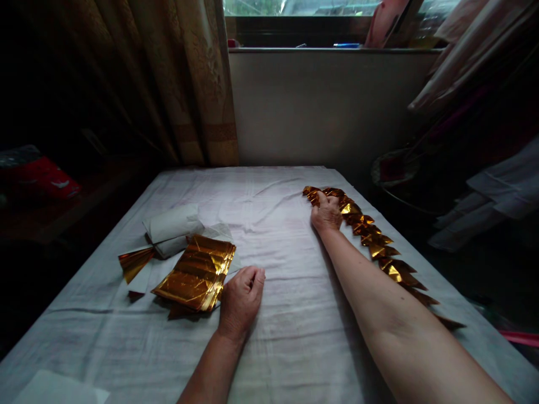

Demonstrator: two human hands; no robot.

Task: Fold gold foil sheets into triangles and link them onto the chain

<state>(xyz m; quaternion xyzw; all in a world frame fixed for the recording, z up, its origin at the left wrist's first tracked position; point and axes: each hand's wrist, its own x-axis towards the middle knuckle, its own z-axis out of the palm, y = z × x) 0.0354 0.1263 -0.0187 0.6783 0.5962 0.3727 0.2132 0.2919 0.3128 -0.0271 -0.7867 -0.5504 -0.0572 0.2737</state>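
Head view: left hand curled beside gold foil stack, right hand on far end of folded gold row

Head camera, only view. Left hand [241,297] near middle of the white cloth [286,348], fingers curled in, thumb resting along the index side; grip narrow, cannot tell if anything sits inside the palm. It is right beside the stack of gold foil sheets [196,269], at the stack's right edge. Stack lies flat, a bit askew, edges uneven, shiny creases across the top sheet.

Right hand [327,212] reaches out to the far right of the cloth, fingers down on the far end of the row of folded gold pieces [374,241]. Fingertips partly hidden; cannot tell if it pinches a piece or just presses. Row runs from the far edge area down along the right side, pointed pieces close together or overlapping; the right forearm covers part of the row's near end.

Left of and behind the stack: folded pale paper [172,224], plus a fan-shaped gold piece [137,264] by its lower left. Pale sheet [63,390] at lower left corner, cut by the frame.

Background dark: patterned curtain [206,73], window [303,8] above the wall, hanging clothes [471,50] at right, red item [42,177] at left, too dim to name.
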